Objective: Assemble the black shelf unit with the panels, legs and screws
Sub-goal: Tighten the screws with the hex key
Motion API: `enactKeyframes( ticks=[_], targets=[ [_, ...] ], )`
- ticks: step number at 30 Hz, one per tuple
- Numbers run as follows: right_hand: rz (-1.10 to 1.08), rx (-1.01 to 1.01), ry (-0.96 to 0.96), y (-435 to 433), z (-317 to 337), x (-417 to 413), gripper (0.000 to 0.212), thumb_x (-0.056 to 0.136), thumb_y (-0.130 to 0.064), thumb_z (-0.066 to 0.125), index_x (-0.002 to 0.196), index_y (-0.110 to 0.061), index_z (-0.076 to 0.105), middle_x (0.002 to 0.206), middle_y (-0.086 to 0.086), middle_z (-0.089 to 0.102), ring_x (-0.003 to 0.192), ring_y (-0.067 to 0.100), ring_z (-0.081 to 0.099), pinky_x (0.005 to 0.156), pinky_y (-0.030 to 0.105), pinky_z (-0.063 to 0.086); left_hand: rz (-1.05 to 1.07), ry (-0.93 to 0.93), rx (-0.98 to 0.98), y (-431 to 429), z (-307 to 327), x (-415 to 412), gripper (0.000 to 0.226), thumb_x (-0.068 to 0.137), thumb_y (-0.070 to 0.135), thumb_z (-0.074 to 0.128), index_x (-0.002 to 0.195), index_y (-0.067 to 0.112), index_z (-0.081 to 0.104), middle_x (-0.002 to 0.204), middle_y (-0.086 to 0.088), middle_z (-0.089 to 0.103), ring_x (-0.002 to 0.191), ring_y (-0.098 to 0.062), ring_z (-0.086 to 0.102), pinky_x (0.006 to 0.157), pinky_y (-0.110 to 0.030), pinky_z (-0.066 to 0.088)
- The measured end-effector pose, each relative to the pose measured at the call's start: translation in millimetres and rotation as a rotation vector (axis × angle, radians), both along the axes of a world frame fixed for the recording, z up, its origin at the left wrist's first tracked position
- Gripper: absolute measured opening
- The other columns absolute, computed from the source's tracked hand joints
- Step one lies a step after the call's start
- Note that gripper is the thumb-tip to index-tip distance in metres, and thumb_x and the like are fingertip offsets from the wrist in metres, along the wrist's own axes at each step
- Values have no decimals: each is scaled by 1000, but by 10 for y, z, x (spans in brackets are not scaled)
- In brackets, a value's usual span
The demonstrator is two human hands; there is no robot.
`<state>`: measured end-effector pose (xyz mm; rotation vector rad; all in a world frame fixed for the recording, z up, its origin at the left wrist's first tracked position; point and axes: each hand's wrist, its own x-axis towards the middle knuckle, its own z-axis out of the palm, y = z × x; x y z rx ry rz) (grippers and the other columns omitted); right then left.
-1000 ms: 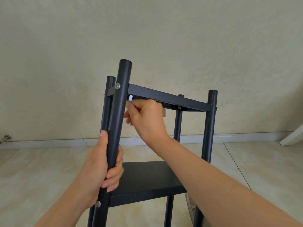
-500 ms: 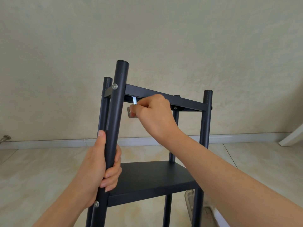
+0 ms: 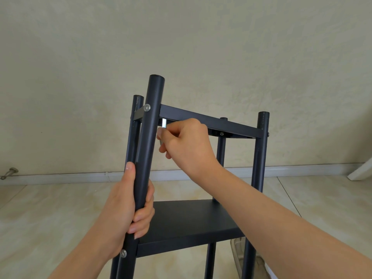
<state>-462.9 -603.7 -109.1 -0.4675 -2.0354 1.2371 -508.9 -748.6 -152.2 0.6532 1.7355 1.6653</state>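
Head view: my left hand (image 3: 128, 206) has its grip wrapped round the near leg (image 3: 149, 141), which stands upright. My right hand (image 3: 187, 146) pinches the hex key (image 3: 164, 123), long axis vertical, tip up into the top panel (image 3: 211, 121) underside, just right of that leg; right hand nearer.

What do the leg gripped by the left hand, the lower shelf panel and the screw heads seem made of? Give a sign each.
The leg: likely metal tube, matte black coating; round, with a soft highlight.
The lower shelf panel: matte black, perhaps sheet metal or coated board; thin front edge.
The screw head: bare silvery metal; it glints.
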Motion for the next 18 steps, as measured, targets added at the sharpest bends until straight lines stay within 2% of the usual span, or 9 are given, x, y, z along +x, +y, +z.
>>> enactKeyframes(
  ticks=[4,8,10,13,15,18],
  targets=[
    [-4,14,64,-13,-75,-72,36,98,-13,54,71,5,69,62,6,68,47,4,58,62,25,56,-2,-2,-3,0,-1,-2,71,83,73,27,54,12,47,42,-3,23,28,-12,17,33,-17,26],
    [-36,43,157,3,-157,-166,38,98,-11,56,65,4,66,58,2,65,53,6,63,64,26,57,-14,-13,-11,1,1,11,71,82,74,26,55,11,47,41,-3,24,28,-12,17,33,-18,26],
    [-61,64,200,19,-186,-213,38,97,-9,57,62,1,65,57,0,63,54,5,63,64,24,56,-21,-15,-15,0,11,13,71,80,75,27,56,11,46,42,-3,24,28,-13,18,33,-17,26],
    [-101,108,253,30,-208,-259,40,97,-6,57,57,-11,59,56,-4,59,52,0,59,58,12,50,-39,-16,-12,15,15,17,70,78,76,29,56,12,46,42,-4,25,28,-13,18,33,-17,26],
    [-114,116,285,37,-221,-278,43,97,-5,57,57,-20,54,58,-1,60,53,1,59,59,13,52,-41,-11,-13,24,15,17,69,79,74,28,55,12,47,43,-4,25,28,-13,19,33,-18,25],
    [-112,123,283,39,-228,-286,40,97,-4,57,58,-14,56,59,4,62,55,3,61,57,13,51,-42,-11,-14,30,9,3,69,81,73,28,54,12,47,42,-5,26,28,-13,20,32,-18,26]
  ],
)
